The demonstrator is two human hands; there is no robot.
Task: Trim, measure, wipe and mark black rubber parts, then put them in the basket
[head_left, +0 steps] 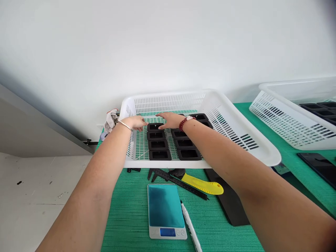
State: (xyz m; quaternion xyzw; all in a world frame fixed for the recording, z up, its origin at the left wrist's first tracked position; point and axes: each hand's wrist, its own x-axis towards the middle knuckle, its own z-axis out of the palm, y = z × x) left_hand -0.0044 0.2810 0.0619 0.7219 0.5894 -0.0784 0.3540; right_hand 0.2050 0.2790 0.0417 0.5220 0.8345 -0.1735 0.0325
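On the person's left wrist, just behind the bare left hand (136, 122), a thin, smooth, pale cream bangle (124, 125) is worn, formed as a single narrow ring. The right wrist, behind the bare right hand (170, 120), is circled by a bracelet of small, round, dark red beads (181, 124), set with a whitish ornament (189, 118). Both forearms are left uncovered by any sleeve.

The trays (160, 155) are black, the basket (162, 164) white.
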